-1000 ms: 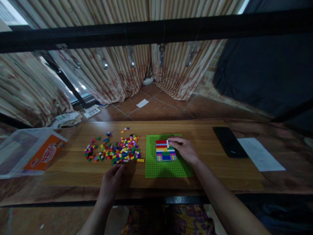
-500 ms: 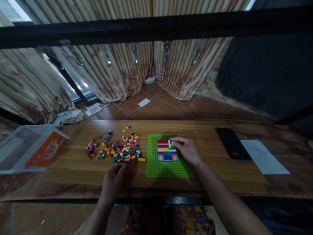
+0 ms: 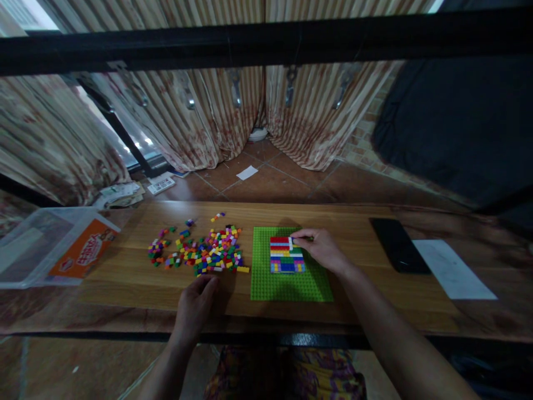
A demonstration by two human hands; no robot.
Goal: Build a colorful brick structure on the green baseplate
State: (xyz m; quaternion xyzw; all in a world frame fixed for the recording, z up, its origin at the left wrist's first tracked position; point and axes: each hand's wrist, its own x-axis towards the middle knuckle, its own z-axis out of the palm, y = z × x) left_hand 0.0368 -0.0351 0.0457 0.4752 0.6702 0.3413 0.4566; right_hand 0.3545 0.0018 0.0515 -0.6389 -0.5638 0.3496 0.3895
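On the green studded baseplate (image 3: 266, 289) sits a flat patch of building bricks (image 3: 287, 261) in rows of red, white, yellow, green, blue and purple. My right hand (image 3: 320, 248) reaches in from the right, its thumb and forefinger pinched at the patch's upper right corner. The fingertips meet a white brick (image 3: 290, 243) there; what lies between them is hidden. My left hand (image 3: 196, 303) rests on the wood at the near side with curled fingers, and its palm is out of sight. Just beyond it spreads a pile of loose coloured bricks (image 3: 216, 250), with a long yellow brick (image 3: 243, 269) at its right edge.
A clear plastic box (image 3: 37, 222) with an orange label (image 3: 85, 253) stands at the left end of the wooden table (image 3: 137, 291). To the right lie a black phone (image 3: 397, 244) and a white sheet of paper (image 3: 453, 269). A black bar (image 3: 266, 44) crosses beyond the table.
The whole view has shifted slightly. My right hand stays at the upper right corner of the brick patch with its fingers a little flatter; my left hand has hardly moved.
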